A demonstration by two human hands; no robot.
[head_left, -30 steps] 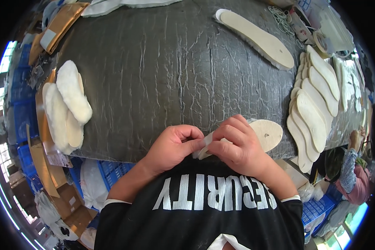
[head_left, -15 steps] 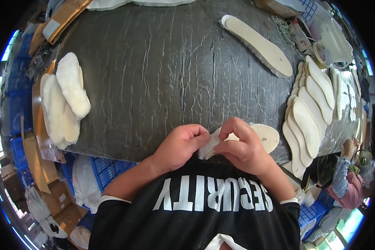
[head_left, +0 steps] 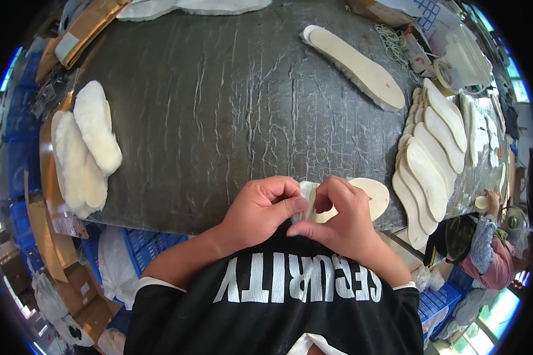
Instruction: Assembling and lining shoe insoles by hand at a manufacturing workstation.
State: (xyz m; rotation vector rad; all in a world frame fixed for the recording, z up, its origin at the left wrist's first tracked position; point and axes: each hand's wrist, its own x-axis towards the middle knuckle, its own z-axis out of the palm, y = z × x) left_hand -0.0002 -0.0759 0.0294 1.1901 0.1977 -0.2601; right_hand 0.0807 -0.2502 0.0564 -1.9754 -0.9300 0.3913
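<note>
At the table's near edge lies a cream insole (head_left: 378, 200) with white fleece (head_left: 306, 190) at its left end. My left hand (head_left: 263, 208) pinches that end between thumb and bent forefinger. Over the insole's middle is my right hand (head_left: 346, 216), its fingers curled on the piece and its thumb stretched to the left below the fleece. My fingers cover much of the insole, and their undersides are hidden. Another fleece-backed insole (head_left: 361, 66) lies apart, farther back on the right.
Overlapping cream insoles (head_left: 426, 171) are heaped to my right. Fluffy white insoles (head_left: 95, 142) lie at the table's left edge. White string (head_left: 392, 44) and a translucent container (head_left: 465, 56) stand far right. A co-worker (head_left: 491, 260) sits at the lower right.
My right thumb has moved down and left, away from the forefinger. The insole's fleece end now shows upright between my hands. The whole view has shifted slightly.
</note>
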